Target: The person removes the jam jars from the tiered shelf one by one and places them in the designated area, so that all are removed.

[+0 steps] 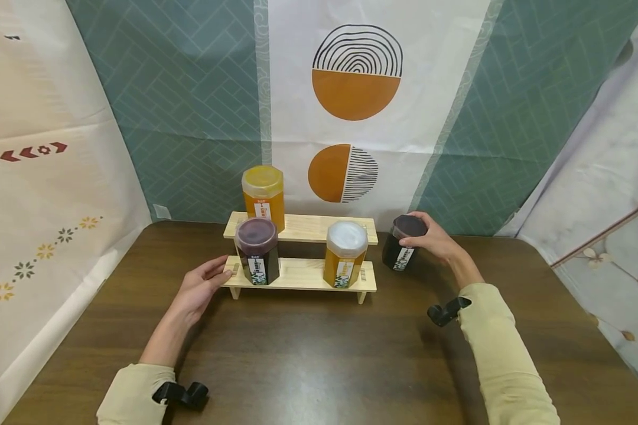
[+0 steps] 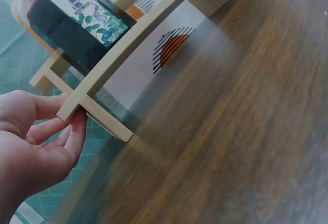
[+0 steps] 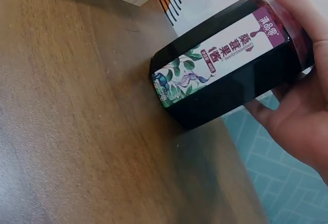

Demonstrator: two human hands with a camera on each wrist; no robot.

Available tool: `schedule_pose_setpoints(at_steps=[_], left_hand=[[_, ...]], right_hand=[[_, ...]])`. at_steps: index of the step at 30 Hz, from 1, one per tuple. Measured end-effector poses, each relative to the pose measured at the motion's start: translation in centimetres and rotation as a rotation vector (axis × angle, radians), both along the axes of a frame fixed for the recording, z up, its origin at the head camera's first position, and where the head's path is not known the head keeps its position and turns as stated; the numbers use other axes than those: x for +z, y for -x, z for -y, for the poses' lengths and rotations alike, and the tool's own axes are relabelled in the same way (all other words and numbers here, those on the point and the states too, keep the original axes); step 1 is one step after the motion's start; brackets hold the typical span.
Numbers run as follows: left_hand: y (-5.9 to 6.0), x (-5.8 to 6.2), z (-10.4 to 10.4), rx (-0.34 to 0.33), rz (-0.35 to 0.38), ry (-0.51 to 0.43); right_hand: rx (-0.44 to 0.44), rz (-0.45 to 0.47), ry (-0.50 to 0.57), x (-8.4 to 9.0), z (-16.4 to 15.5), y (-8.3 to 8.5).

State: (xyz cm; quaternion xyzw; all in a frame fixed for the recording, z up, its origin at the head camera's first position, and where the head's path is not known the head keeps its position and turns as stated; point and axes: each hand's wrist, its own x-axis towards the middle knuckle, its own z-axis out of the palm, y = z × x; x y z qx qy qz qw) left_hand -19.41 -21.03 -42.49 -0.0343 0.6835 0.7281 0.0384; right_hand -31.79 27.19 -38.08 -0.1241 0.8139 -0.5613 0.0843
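Right wrist view: fingers [image 3: 298, 4] grip dark jar [image 3: 220, 62] near top.

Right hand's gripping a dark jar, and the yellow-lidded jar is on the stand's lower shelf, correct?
Not quite: the head view shows the yellow-lidded jar on the stand's upper shelf. The right hand is indeed gripping a dark jar.

"What's carrying everything on your feed?"

"I've got a brown wood-grain table [image 1: 298, 354]; a pale two-tier wooden stand [image 1: 300, 274] rests on it toward the far edge; just right of that I see a dark-lidded jar [image 1: 396, 250], though I can't tell whether its base touches."

"And the tiers?"

"Upper, a yellow-lidded jar [image 1: 268, 205] near the left end; lower, a purple-lidded jar [image 1: 257, 251] left, a white-lidded jar [image 1: 345, 255] right; all three upright."
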Motion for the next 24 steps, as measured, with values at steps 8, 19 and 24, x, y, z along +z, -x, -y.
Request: schedule_pose_setpoints(at_steps=[8,19,24], left_hand=[[-0.2,-0.2,0.1,0.001,-0.006,-0.026],[-0.1,-0.5,-0.2,0.008,-0.007,-0.042],[0.1,-0.2,0.1,0.007,-0.013,-0.038]], right_hand=[[0.049,0.032,-0.101,1.3,-0.1,-0.3],[-0.029,-0.095,-0.212,8.1,3.6,-1.8],[-0.043,-0.087,-0.172,11.8,8.2,-2.5]])
